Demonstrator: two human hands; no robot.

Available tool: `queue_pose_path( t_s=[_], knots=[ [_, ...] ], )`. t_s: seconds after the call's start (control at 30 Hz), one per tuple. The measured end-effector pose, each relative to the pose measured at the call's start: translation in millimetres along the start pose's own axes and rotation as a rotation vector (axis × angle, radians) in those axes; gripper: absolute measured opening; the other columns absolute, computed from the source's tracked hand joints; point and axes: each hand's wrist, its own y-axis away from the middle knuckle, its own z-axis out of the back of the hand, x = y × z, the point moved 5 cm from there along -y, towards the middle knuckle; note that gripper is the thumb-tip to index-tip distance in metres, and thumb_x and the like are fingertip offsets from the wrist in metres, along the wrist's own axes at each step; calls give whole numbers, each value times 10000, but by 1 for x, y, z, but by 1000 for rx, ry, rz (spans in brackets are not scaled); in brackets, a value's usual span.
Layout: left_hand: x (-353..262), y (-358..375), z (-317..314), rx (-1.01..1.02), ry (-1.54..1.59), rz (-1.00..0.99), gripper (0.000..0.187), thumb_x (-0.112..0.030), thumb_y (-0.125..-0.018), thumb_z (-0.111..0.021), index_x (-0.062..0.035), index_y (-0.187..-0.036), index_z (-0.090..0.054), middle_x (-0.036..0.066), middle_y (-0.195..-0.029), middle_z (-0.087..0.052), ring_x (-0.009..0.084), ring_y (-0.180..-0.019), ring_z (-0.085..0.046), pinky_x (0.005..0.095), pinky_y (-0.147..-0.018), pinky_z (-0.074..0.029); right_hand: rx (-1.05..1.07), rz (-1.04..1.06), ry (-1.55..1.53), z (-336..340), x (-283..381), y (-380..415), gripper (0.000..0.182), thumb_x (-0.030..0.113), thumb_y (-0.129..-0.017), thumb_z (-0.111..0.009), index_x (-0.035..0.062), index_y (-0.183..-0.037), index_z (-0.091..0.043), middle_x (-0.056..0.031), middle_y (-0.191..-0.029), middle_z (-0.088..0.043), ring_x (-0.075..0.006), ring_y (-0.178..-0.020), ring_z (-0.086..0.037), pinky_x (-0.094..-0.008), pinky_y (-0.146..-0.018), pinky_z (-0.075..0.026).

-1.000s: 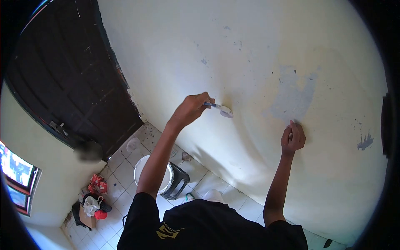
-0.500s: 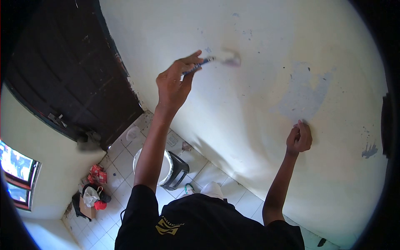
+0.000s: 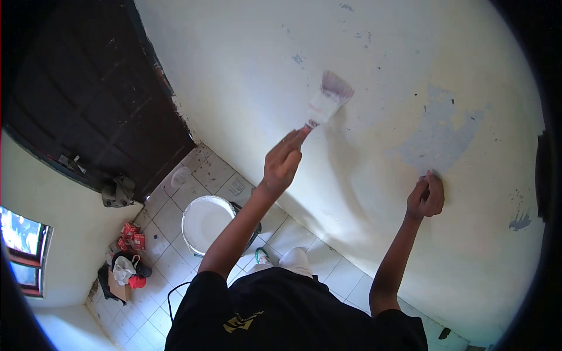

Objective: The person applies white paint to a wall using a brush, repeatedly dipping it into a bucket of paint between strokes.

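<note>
My left hand [image 3: 283,162] is closed round the handle of a paintbrush [image 3: 323,106]. The brush points up and to the right, its ferrule smeared with white and its dark bristles over the pale wall [image 3: 363,216]. Farther right, my right hand [image 3: 427,196] has its fingers curled in, fingertips right at the lower edge of a bare grey patch [image 3: 440,133] on that wall. Whatever those fingers may hold is hidden. Several smaller chips and scuffs mark the paint around the brush.
A white bucket of paint [image 3: 206,221] stands on a dark stool [image 3: 256,231] below my left arm. At the left is a dark panelled door [image 3: 76,93]. Red boxes [image 3: 132,237] and bags [image 3: 123,269] lie on the tiled floor [image 3: 170,263] near the window [image 3: 24,248].
My left hand has moved down and right, and its grip on the paintbrush has turned so the bristles point more upward. My right hand has barely shifted at the patch.
</note>
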Motion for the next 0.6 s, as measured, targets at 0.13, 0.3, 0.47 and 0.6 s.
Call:
queue_pose_path(
  t_s=[0.13,0.3,0.47,0.6],
  knots=[
    [-4,42,4,156,-41,61,170,99,-726,-580,34,-669,-434,208,-1179,-623,377,-984,-649,439,-852,-563,12,35,39,-3,6,-5,242,-131,-789,-532,-14,-970,-642,-78,-641,-591,-177,-503,-537,-265,-444,-420],
    [-1,81,10,279,-40,197,144,100,-752,-579,28,-745,-455,181,-1172,-632,348,-999,-650,398,-828,-568,-7,39,4,-2,3,-2,229,-125,-812,-536,-4,-967,-653,-73,-660,-592,-155,-510,-534,-249,-428,-393],
    [-4,92,19,242,105,615,100,59,-817,-579,-3,-880,-531,172,-1073,-650,331,-929,-657,397,-751,-554,6,53,75,-1,3,-1,254,-120,-807,-536,15,-986,-656,-63,-659,-594,-149,-497,-516,-248,-424,-379],
    [1,111,22,517,145,1072,52,-89,-910,-584,-50,-941,-569,134,-707,-643,346,-615,-617,414,-554,-479,3,45,69,-1,0,0,250,-110,-812,-539,20,-989,-658,-60,-659,-595,-151,-488,-504,-251,-425,-374]
  ],
)
